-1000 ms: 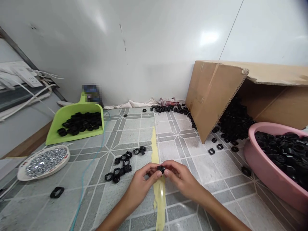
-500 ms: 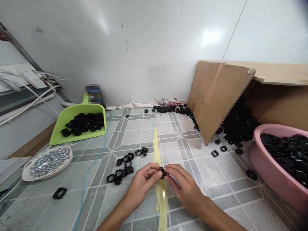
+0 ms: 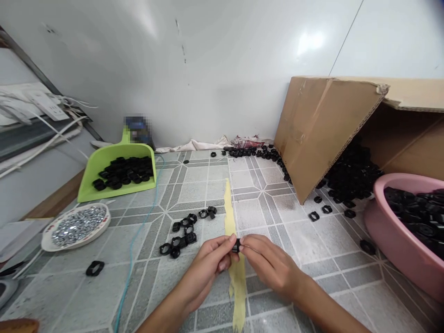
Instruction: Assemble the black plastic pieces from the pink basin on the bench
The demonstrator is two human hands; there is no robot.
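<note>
My left hand (image 3: 210, 266) and my right hand (image 3: 267, 263) meet over a strip of yellow tape (image 3: 236, 259) on the tiled surface. Between their fingertips they pinch a small black plastic nut (image 3: 237, 245). Both hands are closed on it. A loose cluster of the same black nuts (image 3: 183, 231) lies just left of my left hand.
A green dustpan (image 3: 118, 173) full of black nuts sits at the back left. A white plate of shiny metal pieces (image 3: 76, 226) lies nearer. A tipped cardboard box (image 3: 333, 125) spills black nuts at the right, beside a pink basin (image 3: 391, 236) holding more. One black nut (image 3: 95, 267) lies alone.
My hands stay together on the black nut, fingers shifting slightly around it. The camera has turned a little, so everything sits slightly further right and lower.
</note>
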